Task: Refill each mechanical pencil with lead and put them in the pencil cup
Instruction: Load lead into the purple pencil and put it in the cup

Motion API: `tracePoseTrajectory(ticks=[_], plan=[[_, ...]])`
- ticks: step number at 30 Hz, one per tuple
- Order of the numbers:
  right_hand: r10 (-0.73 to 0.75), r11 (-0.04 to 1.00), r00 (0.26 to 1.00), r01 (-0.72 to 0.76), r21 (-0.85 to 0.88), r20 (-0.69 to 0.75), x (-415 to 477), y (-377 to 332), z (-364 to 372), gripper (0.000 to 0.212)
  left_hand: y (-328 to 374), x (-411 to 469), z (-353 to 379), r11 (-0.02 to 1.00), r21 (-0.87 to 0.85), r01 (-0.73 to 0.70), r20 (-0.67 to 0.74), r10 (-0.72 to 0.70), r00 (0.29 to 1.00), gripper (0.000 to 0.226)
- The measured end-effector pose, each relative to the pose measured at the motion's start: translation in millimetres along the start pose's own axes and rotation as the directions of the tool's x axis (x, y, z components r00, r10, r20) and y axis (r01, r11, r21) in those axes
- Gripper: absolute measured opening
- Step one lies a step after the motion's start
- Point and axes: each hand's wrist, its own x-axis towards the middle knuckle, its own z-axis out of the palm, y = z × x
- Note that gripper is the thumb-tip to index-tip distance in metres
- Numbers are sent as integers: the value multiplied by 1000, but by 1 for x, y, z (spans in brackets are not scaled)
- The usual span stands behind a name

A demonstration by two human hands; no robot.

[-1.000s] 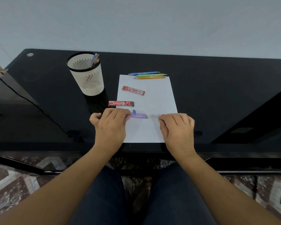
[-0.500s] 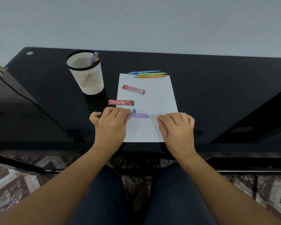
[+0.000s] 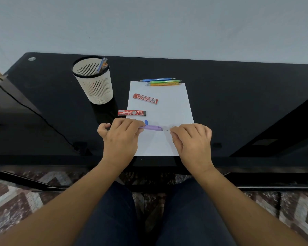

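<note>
My left hand [image 3: 120,137] grips a purple mechanical pencil [image 3: 152,128] held level over the white paper sheet [image 3: 169,107]. My right hand [image 3: 192,139] pinches a thin lead [image 3: 166,130] whose tip sits at the pencil's open right end. A small blue cap [image 3: 146,122] lies on the paper just behind the pencil. Blue [image 3: 156,79], green [image 3: 164,82] and orange [image 3: 164,84] pencils lie side by side at the sheet's far edge. The white slotted pencil cup [image 3: 94,86] stands at the back left with a couple of pencils inside.
Two red lead cases lie nearby: one [image 3: 145,98] on the paper, the other [image 3: 131,113] across its left edge. The black glass desk [image 3: 238,96] ends just in front of my wrists. A dark cable [image 3: 36,110] runs across its left side.
My right hand has brought the lead leftward until its tip meets the pencil's end. The left hand and pencil have stayed in place.
</note>
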Motion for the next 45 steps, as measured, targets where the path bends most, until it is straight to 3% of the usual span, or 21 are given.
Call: tracePoseTrajectory(ticks=[15,26,37,45], plan=[[-163,986,987,163,42,10,36,-6,-15,9,0,0,-2,998,-51,-26,-64,23,998,12],[-30,999,992,27,23,121,44,-2,-24,53,0,-1,-1,999,-17,51,-81,-52,995,20],[110,991,971,-124,54,211,35,-3,-23,53,1,-2,0,996,6,88,-145,-86,986,16],[72,995,979,-84,53,193,36,-8,-22,44,1,-2,0,994,-41,104,-129,-108,986,25]])
